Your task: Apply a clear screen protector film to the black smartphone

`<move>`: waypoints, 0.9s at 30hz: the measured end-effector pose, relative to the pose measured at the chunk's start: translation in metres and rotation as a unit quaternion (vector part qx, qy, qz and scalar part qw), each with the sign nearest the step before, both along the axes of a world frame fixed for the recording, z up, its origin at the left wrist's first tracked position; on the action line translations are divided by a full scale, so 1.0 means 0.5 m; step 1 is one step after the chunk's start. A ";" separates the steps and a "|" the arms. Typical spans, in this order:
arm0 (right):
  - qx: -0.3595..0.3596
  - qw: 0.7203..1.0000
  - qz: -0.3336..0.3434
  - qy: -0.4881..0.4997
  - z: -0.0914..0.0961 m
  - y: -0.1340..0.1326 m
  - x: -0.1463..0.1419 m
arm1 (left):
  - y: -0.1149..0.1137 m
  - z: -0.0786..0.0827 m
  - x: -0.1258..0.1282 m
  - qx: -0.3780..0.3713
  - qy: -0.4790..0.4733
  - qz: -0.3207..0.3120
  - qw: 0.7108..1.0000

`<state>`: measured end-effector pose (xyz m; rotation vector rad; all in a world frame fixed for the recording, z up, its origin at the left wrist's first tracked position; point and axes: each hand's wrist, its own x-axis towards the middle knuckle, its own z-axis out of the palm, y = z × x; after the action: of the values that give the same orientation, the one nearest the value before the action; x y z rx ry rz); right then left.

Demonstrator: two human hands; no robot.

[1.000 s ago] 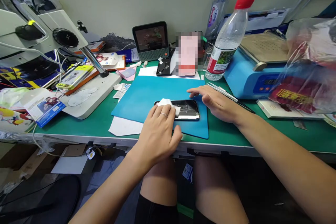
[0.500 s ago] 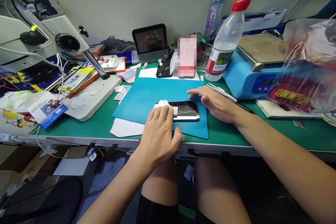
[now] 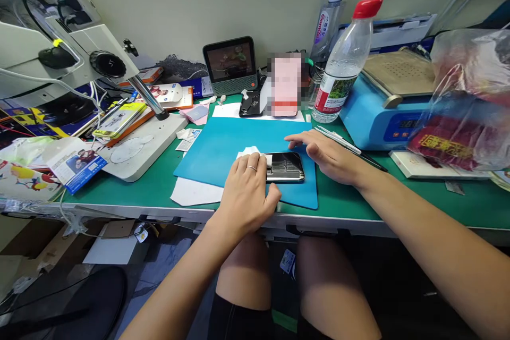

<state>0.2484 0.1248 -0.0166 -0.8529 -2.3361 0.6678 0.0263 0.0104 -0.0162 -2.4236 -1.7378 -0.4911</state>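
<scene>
A smartphone (image 3: 287,168) with a dark, glossy surface lies flat on a blue mat (image 3: 207,154). Under the fingers of my left hand (image 3: 249,183) is a folded white tissue (image 3: 251,151), pressed onto the phone's left end. The fingers are together and the thumb points to the right; my hand hides that end of the phone. My right hand (image 3: 319,151) is open with nothing in it, its fingers reaching over the mat's right edge, just right of the phone. Beside its wrist lie a pen and a thin dark tool (image 3: 350,144).
Behind the mat stand a smart display (image 3: 231,66), a blurred pink phone (image 3: 286,85) and a red-capped water bottle (image 3: 337,71). A blue heating plate (image 3: 370,122) and a plastic bag (image 3: 462,101) are on the right. A microscope stand (image 3: 149,141) and cards occupy the left.
My left hand and the tissue have shifted slightly up and to the right over the phone. My right hand stays in place; the whole view has moved a little.
</scene>
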 end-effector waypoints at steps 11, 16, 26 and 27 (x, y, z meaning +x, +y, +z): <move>-0.002 1.000 0.005 -0.004 -0.008 0.008 0.004 | -0.037 -0.013 0.025 0.008 -0.001 -0.004 1.000; -0.005 1.000 0.000 0.004 -0.007 0.005 0.002 | 0.008 -0.003 0.048 -0.006 -0.015 0.020 1.000; 0.027 0.999 0.017 -0.025 -0.004 0.005 -0.001 | -0.044 0.000 0.029 -0.018 -0.028 0.025 0.999; 0.028 0.999 0.020 -0.037 -0.001 0.003 -0.002 | -0.030 0.002 0.032 -0.023 -0.023 0.024 0.999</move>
<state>0.2475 0.1264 -0.0172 -0.8211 -2.4321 0.5925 0.0426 -0.0049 -0.0152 -2.4138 -1.8398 -0.5107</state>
